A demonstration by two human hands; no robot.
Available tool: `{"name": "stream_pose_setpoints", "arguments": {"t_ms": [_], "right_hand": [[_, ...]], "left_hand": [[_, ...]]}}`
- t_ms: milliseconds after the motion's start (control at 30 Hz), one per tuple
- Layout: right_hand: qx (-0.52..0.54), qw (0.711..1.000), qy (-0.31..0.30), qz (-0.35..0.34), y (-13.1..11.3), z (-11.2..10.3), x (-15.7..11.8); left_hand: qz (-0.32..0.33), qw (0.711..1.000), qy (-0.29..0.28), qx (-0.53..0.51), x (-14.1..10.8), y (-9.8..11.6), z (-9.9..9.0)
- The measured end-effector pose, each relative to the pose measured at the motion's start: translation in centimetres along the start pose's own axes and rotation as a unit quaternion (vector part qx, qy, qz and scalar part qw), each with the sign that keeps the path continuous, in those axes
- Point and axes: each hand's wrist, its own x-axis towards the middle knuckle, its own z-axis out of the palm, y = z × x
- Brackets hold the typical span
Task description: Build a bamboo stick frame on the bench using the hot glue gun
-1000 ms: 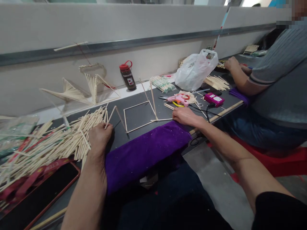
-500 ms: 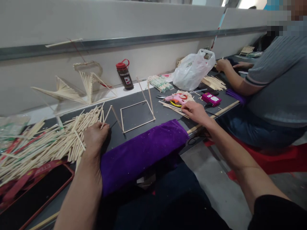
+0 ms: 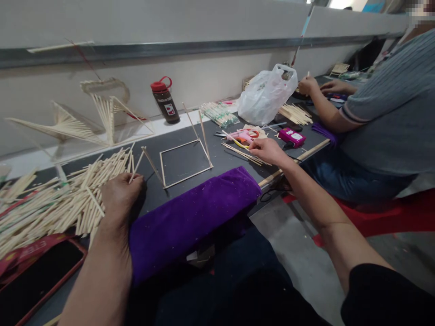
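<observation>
My left hand (image 3: 122, 194) is closed on a thin wooden stick (image 3: 137, 165), which points up beside the stick pile. Just right of it stands a frame of glued sticks (image 3: 186, 177), with a square base lying flat and slanted sticks rising from its corners. My right hand (image 3: 267, 151) has its fingers curled round the handle end of a pink glue gun (image 3: 244, 134); part of the grip is hidden. By the gun lie scissors (image 3: 220, 134), something with a yellow handle, and a few loose sticks (image 3: 246, 155).
A heap of sticks (image 3: 91, 190) and a phone (image 3: 41, 280) lie left. Behind are fan-shaped stick models (image 3: 110, 120), a dark bottle (image 3: 165, 102), packed sticks (image 3: 220, 114) and a white bag (image 3: 261, 99). A purple cloth (image 3: 197, 217) covers the front edge. Another person (image 3: 387, 108) works at right.
The view has swung a little to the right, so most things sit further left. Both hands keep their places, the left still with its stick. The stick frame stands as before.
</observation>
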Motion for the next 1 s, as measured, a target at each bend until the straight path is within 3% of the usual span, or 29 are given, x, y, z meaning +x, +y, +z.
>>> {"name": "stream_pose_setpoints", "arguments": {"t_ms": [133,267,467,633,700,800,900,1000], "right_hand": [[0.056,0.996,-0.065,0.012,0.3,0.2,1.3],[0.066,0.994,-0.081,0.031,0.6,0.2,1.5],[-0.048,0.998,-0.039,-0.012,0.8,0.3,0.1],[-0.146,0.988,-0.032,-0.023,1.2,1.5,0.1],[-0.174,0.984,-0.032,-0.020,1.2,1.9,0.1],[-0.197,0.979,-0.046,-0.015,1.4,2.2,-0.1],[-0.208,0.976,-0.064,-0.015,1.6,2.4,-0.2],[-0.211,0.975,-0.073,-0.015,1.8,2.6,-0.2]], "left_hand": [[0.006,1.000,-0.002,0.011,0.1,0.0,0.1],[0.003,1.000,-0.007,0.004,0.2,0.1,0.1],[0.008,0.994,0.039,-0.102,-0.7,0.3,-0.7],[-0.008,0.966,0.092,-0.243,-1.0,0.2,-0.7],[-0.015,0.920,0.106,-0.377,-1.1,0.5,-0.6],[-0.044,0.805,0.062,-0.589,-1.1,1.0,-0.9],[-0.078,0.717,0.027,-0.692,-0.9,1.1,-1.6],[-0.101,0.656,0.008,-0.748,-0.8,0.8,-2.1]]}}
